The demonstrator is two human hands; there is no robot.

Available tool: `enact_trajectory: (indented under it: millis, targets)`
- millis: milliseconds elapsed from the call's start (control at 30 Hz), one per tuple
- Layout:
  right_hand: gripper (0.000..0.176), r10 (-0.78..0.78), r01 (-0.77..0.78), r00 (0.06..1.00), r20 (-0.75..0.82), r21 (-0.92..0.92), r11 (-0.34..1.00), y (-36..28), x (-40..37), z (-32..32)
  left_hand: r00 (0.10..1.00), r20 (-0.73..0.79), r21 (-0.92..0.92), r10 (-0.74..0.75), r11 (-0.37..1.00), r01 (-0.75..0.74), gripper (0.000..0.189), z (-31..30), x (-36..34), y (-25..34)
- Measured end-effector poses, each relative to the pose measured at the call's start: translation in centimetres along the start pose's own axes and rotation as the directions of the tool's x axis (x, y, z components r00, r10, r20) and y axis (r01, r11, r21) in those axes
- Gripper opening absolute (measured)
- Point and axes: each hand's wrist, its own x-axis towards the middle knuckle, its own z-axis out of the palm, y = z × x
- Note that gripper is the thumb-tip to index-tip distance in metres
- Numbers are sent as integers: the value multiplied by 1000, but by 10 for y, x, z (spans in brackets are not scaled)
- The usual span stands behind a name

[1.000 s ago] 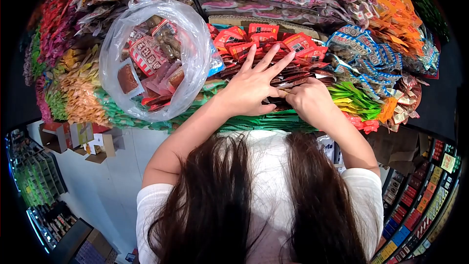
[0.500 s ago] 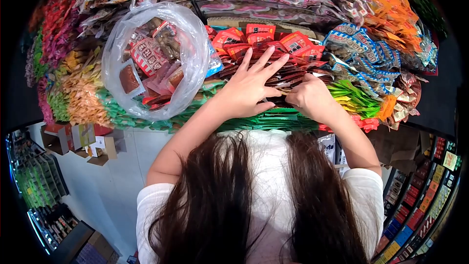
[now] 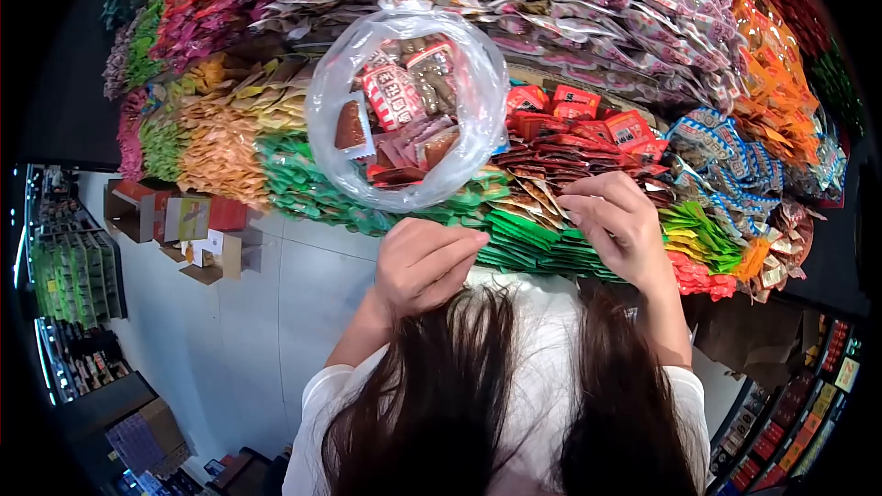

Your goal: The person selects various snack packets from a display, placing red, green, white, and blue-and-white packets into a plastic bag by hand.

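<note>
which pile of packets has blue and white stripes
The striped pile, between the red packets and the big orange pile; those two neighbours show no blue stripes.

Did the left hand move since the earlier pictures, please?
Yes. Against the red packets, the left hand has moved back and to the left; its fingers were over them before.

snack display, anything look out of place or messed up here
The open plastic bag sits on some green packets, partly covering them. Several red packets lean at uneven angles, unlike the closely lined-up green ones. Cartons stand open on the floor. No spill shows.
</note>
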Motion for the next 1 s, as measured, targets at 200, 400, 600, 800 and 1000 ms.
enact_trajectory:
  millis: [200,400,600,800,1000]
  targets:
    - [28,-227,228,974,-28,58,972,-43,60,39,975,-191,320,-109,933,167,46,-48,3,-4]
    - [26,-240,242,970,-40,33,970,-57,96,90,959,-164,340,-230,900,274,34,-60,-11,-28]
    - [27,-111,125,984,136,-104,987,-65,102,106,985,-124,306,-121,940,154,29,-65,-27,-45]
    - [28,-81,98,988,134,-121,988,-70,99,102,986,-135,292,-103,946,139,25,-68,-27,-55]
    - [18,-41,53,993,109,-116,992,-56,99,115,985,-108,312,-132,936,159,26,-71,-28,-64]
